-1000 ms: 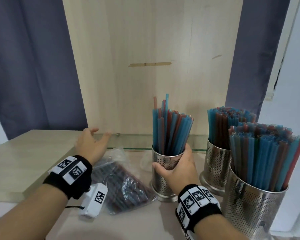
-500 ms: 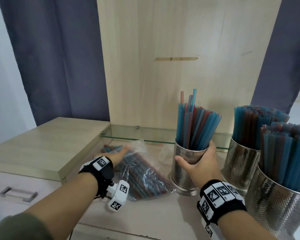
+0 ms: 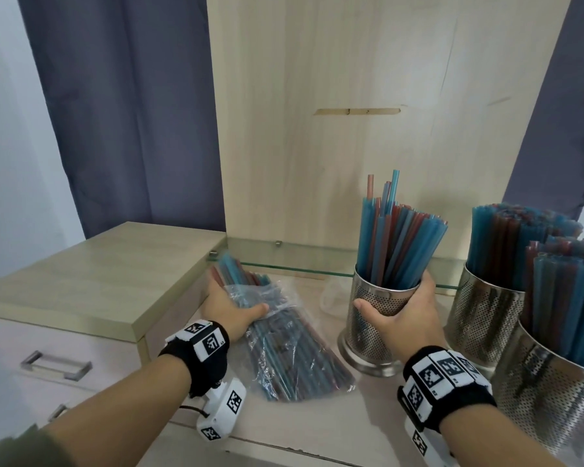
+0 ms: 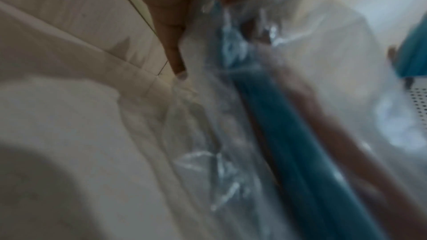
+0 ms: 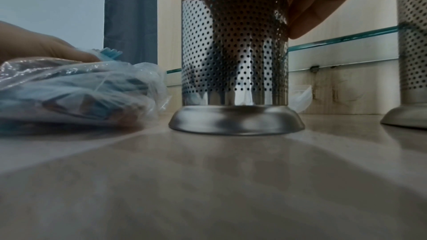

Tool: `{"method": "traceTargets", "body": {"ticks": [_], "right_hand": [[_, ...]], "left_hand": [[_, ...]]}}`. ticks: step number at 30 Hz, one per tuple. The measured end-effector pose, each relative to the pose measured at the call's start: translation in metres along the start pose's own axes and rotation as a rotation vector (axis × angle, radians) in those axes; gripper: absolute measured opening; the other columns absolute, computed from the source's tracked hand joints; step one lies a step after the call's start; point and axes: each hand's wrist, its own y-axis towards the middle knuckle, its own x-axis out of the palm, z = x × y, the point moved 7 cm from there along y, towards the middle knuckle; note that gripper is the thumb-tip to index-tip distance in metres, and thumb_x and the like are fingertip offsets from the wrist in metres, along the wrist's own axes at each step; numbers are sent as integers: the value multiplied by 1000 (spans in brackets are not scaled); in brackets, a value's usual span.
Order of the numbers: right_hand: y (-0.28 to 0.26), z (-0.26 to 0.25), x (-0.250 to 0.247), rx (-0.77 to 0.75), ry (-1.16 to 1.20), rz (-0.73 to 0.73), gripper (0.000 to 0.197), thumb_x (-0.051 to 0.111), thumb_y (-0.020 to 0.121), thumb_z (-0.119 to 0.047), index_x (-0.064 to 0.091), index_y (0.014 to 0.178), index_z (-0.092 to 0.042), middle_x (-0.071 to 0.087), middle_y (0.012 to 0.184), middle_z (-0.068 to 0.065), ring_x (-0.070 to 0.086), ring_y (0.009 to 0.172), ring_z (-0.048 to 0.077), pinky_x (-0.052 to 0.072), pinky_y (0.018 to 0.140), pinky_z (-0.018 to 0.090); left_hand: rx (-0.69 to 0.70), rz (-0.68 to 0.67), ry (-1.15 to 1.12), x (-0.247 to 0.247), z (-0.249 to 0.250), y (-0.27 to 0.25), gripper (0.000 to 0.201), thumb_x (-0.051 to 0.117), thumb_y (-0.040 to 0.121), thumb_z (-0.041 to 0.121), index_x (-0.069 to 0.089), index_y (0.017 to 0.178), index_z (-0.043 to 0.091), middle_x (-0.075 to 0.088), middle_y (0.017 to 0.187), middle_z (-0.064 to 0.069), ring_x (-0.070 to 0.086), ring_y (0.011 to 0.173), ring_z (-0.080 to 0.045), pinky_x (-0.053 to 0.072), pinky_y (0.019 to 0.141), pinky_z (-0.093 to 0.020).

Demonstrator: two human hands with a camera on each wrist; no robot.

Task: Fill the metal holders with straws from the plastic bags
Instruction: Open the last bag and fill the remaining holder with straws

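A clear plastic bag (image 3: 284, 348) of blue and red straws lies on the counter. My left hand (image 3: 231, 306) grips a bunch of straws (image 3: 231, 274) at the bag's open far end, thumb over the plastic. The left wrist view is blurred and shows the straws (image 4: 289, 134) under plastic. A perforated metal holder (image 3: 373, 326), partly filled with straws (image 3: 397, 246), stands upright to the right of the bag. My right hand (image 3: 400, 306) is wrapped around its upper wall, thumb on the left. In the right wrist view the holder (image 5: 234, 52) stands on its flared base beside the bag (image 5: 76, 92).
Two more metal holders (image 3: 486, 318) (image 3: 553, 399) packed with straws stand at the right. A raised wooden cabinet top (image 3: 91, 284) borders the bag on the left. A glass shelf edge (image 3: 300, 267) runs along the back panel. An empty crumpled bag (image 3: 332, 296) lies behind the held holder.
My left hand dropped from above the counter onto the bag and closed on the straws at its open end. The right hand stayed on the holder. The head view shifted left.
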Motion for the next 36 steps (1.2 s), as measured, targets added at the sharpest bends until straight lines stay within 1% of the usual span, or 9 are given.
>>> {"method": "traceTargets", "body": {"ticks": [4, 11, 16, 21, 25, 27, 30, 32, 36], "right_hand": [[0, 0, 1, 9, 3, -15, 108, 92, 55, -49, 29, 140, -26, 56, 132, -5, 54, 123, 18, 45, 107, 42], [1, 2, 2, 10, 6, -19, 109, 92, 55, -50, 30, 141, -26, 56, 133, -4, 54, 123, 18, 45, 107, 43], [2, 6, 4, 10, 3, -26, 111, 89, 52, -57, 27, 140, -29, 57, 131, -7, 55, 122, 16, 48, 105, 44], [3, 8, 3, 10, -2, -17, 115, 87, 49, -60, 27, 141, -27, 56, 133, -6, 54, 124, 16, 47, 106, 44], [3, 7, 4, 8, -5, -28, 110, 90, 53, -55, 28, 140, -29, 55, 132, -8, 53, 123, 14, 46, 107, 40], [2, 5, 3, 6, -13, -27, 110, 90, 54, -55, 28, 140, -27, 55, 132, -8, 53, 123, 13, 46, 107, 40], [2, 4, 3, 3, -13, -33, 108, 90, 54, -53, 29, 139, -28, 54, 132, -9, 52, 124, 13, 46, 107, 39], [1, 4, 3, 2, -12, -37, 109, 89, 53, -55, 29, 139, -29, 54, 132, -10, 52, 124, 12, 45, 108, 38], [1, 8, 5, 21, -16, -43, 116, 85, 48, -64, 26, 142, -30, 53, 135, -9, 51, 127, 12, 45, 108, 41]], "left_hand": [[99, -13, -3, -3, 17, -8, 105, 89, 54, 28, 28, 140, 24, 62, 118, 0, 63, 104, -23, 51, 97, -43], [302, -67, -46, -5, 64, -14, 113, 82, 70, 6, 9, 155, 26, 57, 129, 3, 64, 102, -10, 50, 93, -30], [317, -152, -63, -13, 91, -11, 86, 78, 68, 4, 36, 141, 22, 68, 103, 0, 70, 80, -10, 57, 71, -26], [425, -198, -79, -26, 127, -18, 75, 81, 66, 7, 43, 130, 21, 68, 103, 2, 70, 84, -8, 58, 82, -36], [577, -167, -182, -31, 153, -23, 98, 81, 64, 21, 29, 147, 19, 60, 127, 5, 61, 115, -8, 49, 101, -38], [604, -162, -178, -28, 157, -16, 103, 82, 68, 15, 22, 152, 18, 57, 133, 7, 58, 121, -6, 46, 105, -37], [595, -204, -122, -12, 155, -2, 104, 82, 74, 5, 16, 154, 17, 53, 131, 17, 53, 118, 10, 43, 103, -16], [576, -257, -2, 3, 147, 10, 110, 83, 75, 12, 9, 156, 19, 45, 140, 20, 44, 123, 17, 34, 104, -8], [421, -289, 132, 25, 124, 26, 117, 84, 75, 22, 0, 156, 17, 24, 160, -4, 33, 142, -17, 26, 116, -31]]}}
